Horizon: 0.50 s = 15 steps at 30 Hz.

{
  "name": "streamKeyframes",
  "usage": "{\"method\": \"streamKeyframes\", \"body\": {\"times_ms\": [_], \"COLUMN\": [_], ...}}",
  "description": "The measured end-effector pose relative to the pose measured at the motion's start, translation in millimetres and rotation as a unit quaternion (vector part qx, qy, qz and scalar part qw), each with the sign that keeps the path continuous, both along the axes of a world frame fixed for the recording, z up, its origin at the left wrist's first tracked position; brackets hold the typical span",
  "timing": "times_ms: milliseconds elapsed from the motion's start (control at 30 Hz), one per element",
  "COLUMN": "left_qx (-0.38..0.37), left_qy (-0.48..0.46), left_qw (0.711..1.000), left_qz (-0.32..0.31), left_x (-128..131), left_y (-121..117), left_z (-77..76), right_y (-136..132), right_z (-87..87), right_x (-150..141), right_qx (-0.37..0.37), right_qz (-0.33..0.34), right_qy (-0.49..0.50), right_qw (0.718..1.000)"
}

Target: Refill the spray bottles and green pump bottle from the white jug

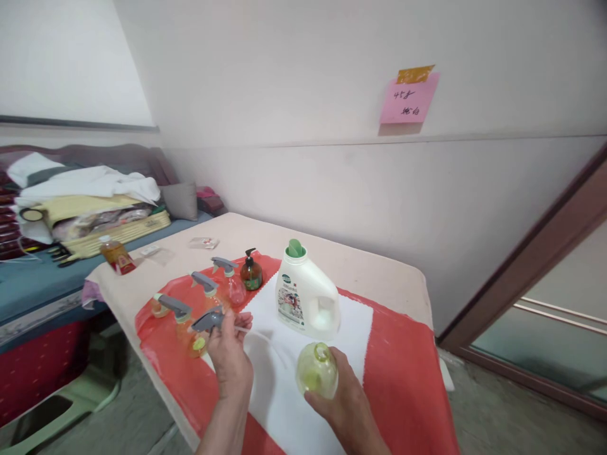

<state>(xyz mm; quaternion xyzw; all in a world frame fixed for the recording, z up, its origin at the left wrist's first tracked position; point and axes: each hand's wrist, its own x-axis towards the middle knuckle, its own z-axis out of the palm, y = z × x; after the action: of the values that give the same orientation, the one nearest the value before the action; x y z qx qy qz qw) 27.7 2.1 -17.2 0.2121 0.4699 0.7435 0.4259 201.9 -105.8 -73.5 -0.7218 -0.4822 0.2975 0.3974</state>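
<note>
You have the table (pixel 379 277) before you, spread with a red sheet (pixel 403 379) and, over that, a white cloth (pixel 303 426). The jug (pixel 306 294) stands upright toward the cloth's far edge; it looks bulky and would likely be best taken by its moulded handle. Nearer you, between the jug and the table's near side, your right hand (pixel 346 395) is curled round the bottle (pixel 313 376) from the right, its mouth uncapped. It should be light, smooth and perhaps slippery, so the round body suits a full wrap; how much is inside you cannot tell. Left of it, near the cloth's left edge, your left hand (pixel 231 354) pinches the sprayer (pixel 207 320), likely stiff plastic and best held by its body. Its tube (pixel 265 336), probably bendy, trails toward the bottle; its tip is too faint to place.
</note>
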Motion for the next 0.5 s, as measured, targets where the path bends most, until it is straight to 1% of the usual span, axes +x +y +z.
{"method": "streamKeyframes", "body": {"times_ms": [100, 200, 267, 300, 367, 433, 500], "left_qx": [-0.033, -0.054, -0.06, -0.062, -0.066, -0.067, -0.07], "left_qy": [0.054, 0.069, 0.066, 0.063, 0.05, 0.033, 0.018], "left_qw": [0.997, 0.991, 0.99, 0.991, 0.992, 0.994, 0.995], "left_qz": [-0.051, -0.099, -0.108, -0.105, -0.092, -0.077, -0.069], "left_x": [5.9, 9.2, 7.7, 6.0, 2.0, -1.1, -2.1], "left_y": [-1.2, 0.3, 2.2, 3.3, 5.8, 8.4, 10.9], "left_z": [-4.6, -9.5, -11.3, -11.5, -11.1, -10.1, -9.4], "right_y": [5.7, 8.4, 6.1, 3.7, -1.9, -3.8, 4.0], "right_z": [-21.6, -44.5, -49.9, -48.4, -37.6, -20.6, -3.5], "right_x": [-11.7, -20.3, -20.8, -19.3, -14.0, -7.8, -4.2], "right_qx": [0.032, 0.031, 0.045, 0.058, 0.073, 0.062, 0.041], "right_qz": [0.023, 0.067, 0.061, 0.047, 0.012, -0.01, -0.014], "right_qy": [0.014, 0.019, 0.048, 0.071, 0.12, 0.152, 0.158], "right_qw": [0.999, 0.997, 0.996, 0.995, 0.99, 0.986, 0.986]}}
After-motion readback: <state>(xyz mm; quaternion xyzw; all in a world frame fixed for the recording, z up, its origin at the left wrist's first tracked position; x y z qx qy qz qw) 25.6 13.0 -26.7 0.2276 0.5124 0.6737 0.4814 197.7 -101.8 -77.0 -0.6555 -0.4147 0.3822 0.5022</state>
